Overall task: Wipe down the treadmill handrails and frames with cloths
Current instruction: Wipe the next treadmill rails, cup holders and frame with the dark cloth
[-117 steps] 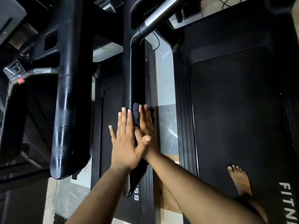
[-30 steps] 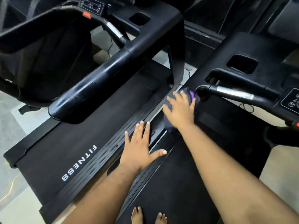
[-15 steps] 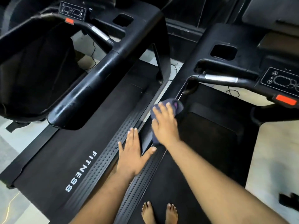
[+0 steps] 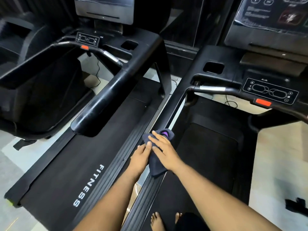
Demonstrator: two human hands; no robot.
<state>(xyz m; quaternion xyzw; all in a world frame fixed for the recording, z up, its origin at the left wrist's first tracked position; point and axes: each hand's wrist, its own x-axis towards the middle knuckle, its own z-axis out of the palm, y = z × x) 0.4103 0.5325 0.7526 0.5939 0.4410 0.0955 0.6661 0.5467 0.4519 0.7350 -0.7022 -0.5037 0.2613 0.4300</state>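
Two black treadmills stand side by side on a pale tiled floor (image 4: 281, 155), and the person stands barefoot on the belt of the right-hand one, leaning over its left edge. Their right hand (image 4: 164, 151) lies flat on a dark grey cloth (image 4: 155, 165), fingers straight and slightly spread, pressing it down onto the left side rail (image 4: 146, 189) of that treadmill. A bit of purple shows in the cloth just past the fingertips. The left hand (image 4: 141, 157) rests right beside it, fingers straight and together, its fingertips touching the cloth's left edge; whether the thumb is tucked under the fabric I cannot tell. The cloth drapes along the rail, its lower end hanging towards the person.

Above the hands the slanted upright of the frame (image 4: 180, 100) climbs to the right treadmill's console, where a chrome-banded grip (image 4: 211, 88) runs across to a control panel (image 4: 270, 93) with a red button (image 4: 263, 102) beneath it. Across the narrow gap lies the neighbouring treadmill's belt (image 4: 80, 164), printed FITNESS in white, with its thick glossy handrail (image 4: 103, 104) jutting out above it. Bare toes (image 4: 156, 220) show at the bottom edge, and a dark rag (image 4: 298, 205) lies on the floor at the far right.
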